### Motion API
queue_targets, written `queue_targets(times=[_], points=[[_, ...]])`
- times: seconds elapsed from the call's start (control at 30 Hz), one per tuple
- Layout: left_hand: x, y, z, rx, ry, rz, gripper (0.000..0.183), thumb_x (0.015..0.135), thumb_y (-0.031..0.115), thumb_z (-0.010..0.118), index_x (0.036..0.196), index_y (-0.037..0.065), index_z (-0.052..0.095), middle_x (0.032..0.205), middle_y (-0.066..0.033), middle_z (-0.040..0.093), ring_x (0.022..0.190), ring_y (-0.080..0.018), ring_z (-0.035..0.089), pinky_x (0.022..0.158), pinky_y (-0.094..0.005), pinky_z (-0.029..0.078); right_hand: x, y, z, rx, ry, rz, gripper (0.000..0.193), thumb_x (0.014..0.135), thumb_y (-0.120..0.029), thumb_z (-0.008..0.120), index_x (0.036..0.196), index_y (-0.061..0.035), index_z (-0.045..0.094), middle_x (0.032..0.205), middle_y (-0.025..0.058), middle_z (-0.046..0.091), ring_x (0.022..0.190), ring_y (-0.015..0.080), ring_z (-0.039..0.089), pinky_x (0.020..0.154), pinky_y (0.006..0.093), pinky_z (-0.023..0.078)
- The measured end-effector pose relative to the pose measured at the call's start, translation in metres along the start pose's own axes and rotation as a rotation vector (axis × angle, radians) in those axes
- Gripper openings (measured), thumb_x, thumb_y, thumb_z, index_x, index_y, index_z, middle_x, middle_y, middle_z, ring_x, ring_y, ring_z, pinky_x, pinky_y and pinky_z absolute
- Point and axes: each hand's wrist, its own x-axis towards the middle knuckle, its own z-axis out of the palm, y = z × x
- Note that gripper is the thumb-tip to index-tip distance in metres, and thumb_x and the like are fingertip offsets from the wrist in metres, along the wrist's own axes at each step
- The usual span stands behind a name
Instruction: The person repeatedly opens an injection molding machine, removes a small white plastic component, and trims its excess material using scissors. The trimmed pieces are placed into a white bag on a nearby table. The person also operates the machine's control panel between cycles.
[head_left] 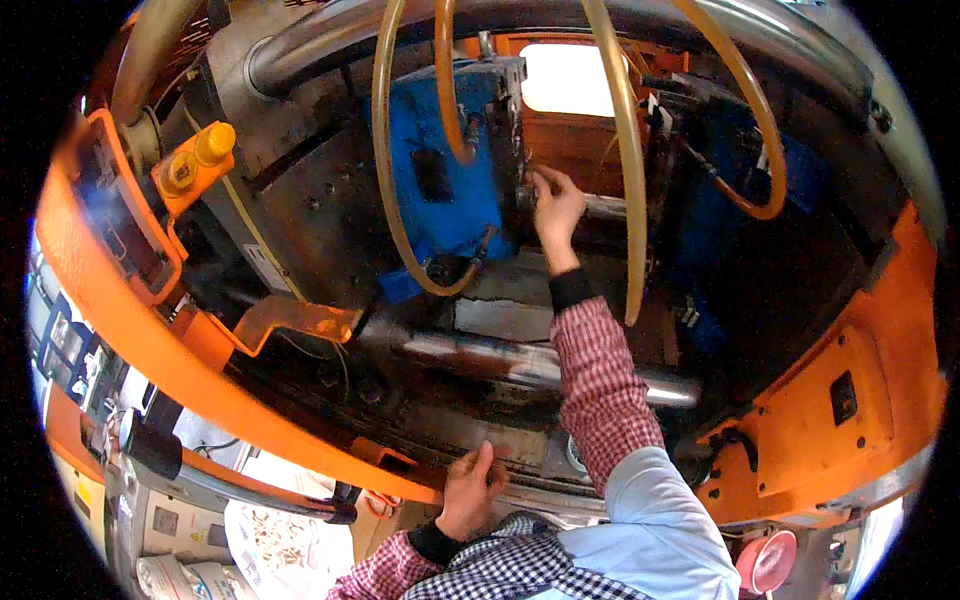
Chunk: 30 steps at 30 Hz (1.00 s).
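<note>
My right hand point(558, 205) reaches deep into the machine, to the inner face of a blue mould block point(440, 160). Thumb and fingertips are pinched together at the block's dark metal edge point(510, 130); whatever is between them is too small to make out. Lower down, my left hand point(472, 492) is by the front sill of the machine, next to the end of the curved orange guard point(270, 410). Its fingers are curled with the thumb raised, and anything inside them is hidden.
Clear yellowish hoses point(632, 180) loop down around my right arm. A polished steel bar point(470, 352) crosses beneath it, with another thick bar point(420, 45) overhead. At right is a second, shadowed blue block point(710, 200). A white bag of small pale pieces point(280, 540) stands lower left.
</note>
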Motion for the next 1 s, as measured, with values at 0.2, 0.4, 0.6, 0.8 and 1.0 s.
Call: queue_targets(times=[0.2, 0.4, 0.6, 0.8, 1.0], points=[[-0.004, 0.001, -0.009, 0.12, 0.079, 0.015, 0.034, 0.096, 0.03, 0.043, 0.099, 0.0, 0.06, 0.064, -0.0007, 0.052, 0.057, -0.0056, 0.043, 0.05, -0.0204, 0.032, 0.044, 0.046, 0.072, -0.284, 0.094, -0.028, 0.023, 0.078, -0.009, 0.064, 0.1, -0.0014, 0.065, 0.088, 0.0195, 0.065, 0.08, 0.0289, 0.064, 0.073, 0.0355, 0.048], [0.002, 0.004, -0.009, 0.089, 0.113, 0.03, 0.035, 0.097, 0.029, 0.041, 0.099, -0.001, 0.06, 0.062, -0.0012, 0.052, 0.053, -0.0055, 0.04, 0.047, -0.0199, 0.03, 0.055, 0.042, 0.082, -0.264, 0.091, -0.026, 0.032, 0.076, -0.015, 0.068, 0.106, -0.005, 0.062, 0.077, 0.0175, 0.065, 0.074, 0.0302, 0.064, 0.069, 0.0375, 0.047], [0.006, 0.007, -0.008, 0.138, 0.059, 0.05, 0.035, 0.097, 0.028, 0.04, 0.103, -0.001, 0.059, 0.067, -0.0023, 0.055, 0.053, -0.0058, 0.04, 0.048, -0.0196, 0.03, 0.053, 0.023, 0.076, -0.403, -0.119, 0.046, 0.048, 0.073, -0.006, 0.065, 0.119, -0.0038, 0.051, 0.082, 0.0184, 0.064, 0.082, 0.035, 0.061, 0.075, 0.0421, 0.047], [0.009, 0.002, -0.007, 0.124, 0.021, 0.072, 0.031, 0.097, 0.026, 0.041, 0.107, 0.0, 0.055, 0.082, -0.0058, 0.061, 0.058, -0.0073, 0.045, 0.051, -0.0219, 0.035, 0.047, 0.026, 0.063, -0.344, -0.257, -0.081, 0.058, 0.07, 0.005, 0.053, 0.126, 0.0054, 0.038, 0.105, 0.0244, 0.057, 0.096, 0.038, 0.057, 0.084, 0.0432, 0.043], [0.012, 0.011, -0.003, -0.025, 0.109, -0.007, 0.024, 0.095, 0.027, 0.046, 0.089, 0.005, 0.05, 0.072, -0.002, 0.054, 0.06, -0.0092, 0.048, 0.051, -0.0219, 0.037, -0.039, -0.045, -0.022, -0.15, -0.34, -0.226, 0.037, 0.08, -0.01, 0.06, 0.112, 0.0063, 0.052, 0.106, 0.0247, 0.057, 0.096, 0.0387, 0.056, 0.083, 0.0406, 0.044]])
